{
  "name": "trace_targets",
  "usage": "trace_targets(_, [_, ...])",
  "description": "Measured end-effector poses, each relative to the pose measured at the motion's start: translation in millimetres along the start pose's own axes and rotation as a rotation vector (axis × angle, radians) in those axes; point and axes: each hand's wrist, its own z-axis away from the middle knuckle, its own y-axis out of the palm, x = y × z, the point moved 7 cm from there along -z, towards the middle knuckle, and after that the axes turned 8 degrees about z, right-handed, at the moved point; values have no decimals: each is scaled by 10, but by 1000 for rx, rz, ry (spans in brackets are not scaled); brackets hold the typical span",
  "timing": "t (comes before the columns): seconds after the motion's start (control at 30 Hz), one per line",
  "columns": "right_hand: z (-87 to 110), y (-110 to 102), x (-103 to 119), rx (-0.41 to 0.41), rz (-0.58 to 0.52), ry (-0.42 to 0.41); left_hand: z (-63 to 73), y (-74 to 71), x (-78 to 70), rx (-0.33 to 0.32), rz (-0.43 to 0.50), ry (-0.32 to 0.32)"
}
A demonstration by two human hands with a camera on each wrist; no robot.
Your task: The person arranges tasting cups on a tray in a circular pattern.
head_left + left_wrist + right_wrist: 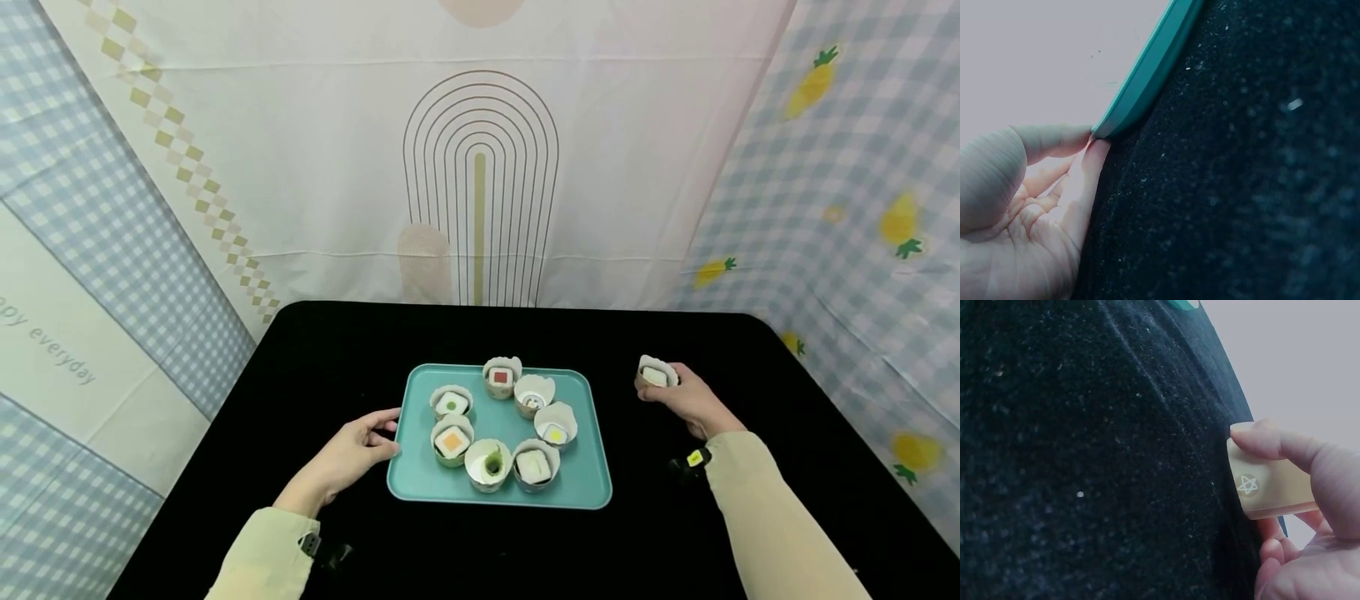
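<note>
My right hand (696, 401) grips a paper baking cup (1272, 484) with a pale block (654, 377) inside, to the right of the teal tray (480, 500). Close up in the right wrist view, the thumb lies over the cup's side, near a small star mark. On the tray's left side, the thumb and a fingertip of my left hand (347, 454) pinch its rim (1141, 75). Several similar cups form a ring on the tray. They include one with a red-topped block (501, 377), one with an orange-topped block (452, 442) and one with a green curl (492, 462).
A black cloth (420, 554) covers the table under the tray. Behind it hangs a pale curtain (322, 167) with an arch print. Checked cloths (840, 192) hang at the left and right sides.
</note>
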Motion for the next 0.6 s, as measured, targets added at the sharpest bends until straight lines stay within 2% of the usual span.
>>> trace_targets(0.23, [-3, 20, 11, -13, 5, 21, 22, -17, 19, 10, 17, -15])
trace_targets(0.5, [0, 10, 6, -79, 40, 22, 29, 3, -7, 24, 26, 15])
trace_targets(0.6, [9, 13, -10, -78, 63, 18, 32, 8, -18, 20, 32, 27])
